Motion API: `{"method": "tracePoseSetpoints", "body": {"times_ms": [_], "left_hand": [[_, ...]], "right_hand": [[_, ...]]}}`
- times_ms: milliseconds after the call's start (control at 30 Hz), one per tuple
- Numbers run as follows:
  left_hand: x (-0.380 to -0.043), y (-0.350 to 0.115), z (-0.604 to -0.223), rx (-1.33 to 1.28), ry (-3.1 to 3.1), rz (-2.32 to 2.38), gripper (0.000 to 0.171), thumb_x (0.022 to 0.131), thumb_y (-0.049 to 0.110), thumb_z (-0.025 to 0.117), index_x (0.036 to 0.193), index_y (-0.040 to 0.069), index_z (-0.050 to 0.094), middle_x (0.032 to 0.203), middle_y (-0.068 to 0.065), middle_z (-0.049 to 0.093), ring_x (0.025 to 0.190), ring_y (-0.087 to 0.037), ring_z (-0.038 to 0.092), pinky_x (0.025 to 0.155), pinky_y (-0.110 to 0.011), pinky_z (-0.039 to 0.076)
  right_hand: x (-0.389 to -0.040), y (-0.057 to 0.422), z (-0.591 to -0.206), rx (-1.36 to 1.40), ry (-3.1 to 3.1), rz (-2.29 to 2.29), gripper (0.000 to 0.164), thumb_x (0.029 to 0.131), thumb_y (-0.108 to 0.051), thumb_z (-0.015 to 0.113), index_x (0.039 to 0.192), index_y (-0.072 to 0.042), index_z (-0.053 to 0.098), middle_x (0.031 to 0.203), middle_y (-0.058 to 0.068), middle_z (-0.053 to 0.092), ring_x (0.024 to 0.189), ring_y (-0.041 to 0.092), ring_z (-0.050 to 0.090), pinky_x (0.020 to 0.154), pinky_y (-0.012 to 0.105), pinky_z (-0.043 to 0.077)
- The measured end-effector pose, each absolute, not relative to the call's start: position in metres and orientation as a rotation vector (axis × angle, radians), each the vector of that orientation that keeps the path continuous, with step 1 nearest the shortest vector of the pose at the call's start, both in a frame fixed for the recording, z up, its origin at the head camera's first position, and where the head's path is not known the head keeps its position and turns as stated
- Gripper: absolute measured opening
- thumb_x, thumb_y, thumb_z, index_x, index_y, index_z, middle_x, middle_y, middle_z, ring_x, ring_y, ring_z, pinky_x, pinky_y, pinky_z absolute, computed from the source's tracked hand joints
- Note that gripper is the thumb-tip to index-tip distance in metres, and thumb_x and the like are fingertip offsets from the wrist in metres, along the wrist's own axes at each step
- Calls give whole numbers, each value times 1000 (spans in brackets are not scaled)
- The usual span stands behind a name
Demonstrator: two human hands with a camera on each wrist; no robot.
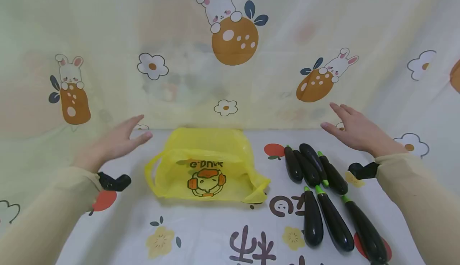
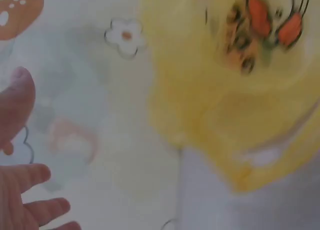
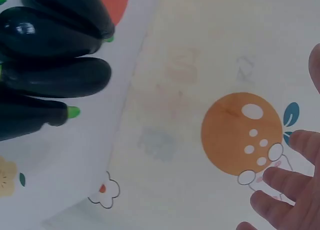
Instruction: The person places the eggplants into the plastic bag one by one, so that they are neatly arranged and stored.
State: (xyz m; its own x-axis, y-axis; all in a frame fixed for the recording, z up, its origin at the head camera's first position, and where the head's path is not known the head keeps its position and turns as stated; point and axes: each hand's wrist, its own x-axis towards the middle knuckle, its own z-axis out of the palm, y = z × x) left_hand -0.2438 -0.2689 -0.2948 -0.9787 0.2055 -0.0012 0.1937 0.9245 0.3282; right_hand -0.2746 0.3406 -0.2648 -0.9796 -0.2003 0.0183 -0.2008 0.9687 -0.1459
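Observation:
A yellow plastic bag [image 1: 208, 177] with a cartoon face lies on the table, its mouth slightly parted and its handles spread to both sides. My left hand [image 1: 120, 139] hovers to the left of the bag, fingers straight and holding nothing; the left wrist view shows its fingers [image 2: 35, 177] apart from the bag [image 2: 200, 105]. On the right, several dark eggplants [image 1: 312, 219] with green stems lie in two rough rows. Above and behind them my right hand [image 1: 359, 131] is raised, fingers extended and bare. The right wrist view shows eggplants [image 3: 55, 78] away from its fingers [image 3: 287, 182].
A printed cloth [image 1: 159, 241] covers the table. Behind it hangs a pale curtain [image 1: 179, 93] with rabbits, oranges and flowers, meeting the table's back edge. Black bands [image 1: 115, 182] sit on both wrists.

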Motion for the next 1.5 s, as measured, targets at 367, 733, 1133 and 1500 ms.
{"method": "tracePoseSetpoints", "body": {"times_ms": [367, 733, 1133, 1500], "left_hand": [[-186, -218, -399, 212, 2998, 1441, 56, 101, 21, 66, 148, -1, 47, 147, -23, 55, 134, -41, 56, 108, -54, 51], [-176, -201, -427, 489, 3197, 1305, 40, 93, 2, 72, 129, 2, 55, 152, -27, 49, 137, -48, 51, 106, -62, 49], [-184, -215, -434, 439, 2988, 1300, 72, 87, 11, 82, 151, 8, 49, 157, -19, 47, 141, -44, 48, 104, -61, 51], [-184, -221, -440, 312, 2800, 1605, 63, 94, 11, 75, 151, 8, 49, 104, -17, 62, 96, -27, 64, 83, -29, 59]], "right_hand": [[-263, 356, -283, 346, -3095, 344, 86, 106, -55, 42, 163, -2, 6, 162, 39, 11, 146, 61, 15, 112, 81, 18], [-250, 362, -297, 327, -3067, 365, 84, 107, -52, 42, 163, -3, 4, 163, 38, 10, 147, 60, 14, 109, 83, 19], [-235, 374, -309, 327, -3063, 327, 82, 107, -49, 46, 163, -2, 8, 160, 40, 17, 143, 62, 20, 106, 83, 24], [-203, 394, -346, 371, -3036, 292, 82, 104, -46, 54, 162, 0, 18, 155, 40, 28, 135, 61, 33, 103, 81, 32]]}}
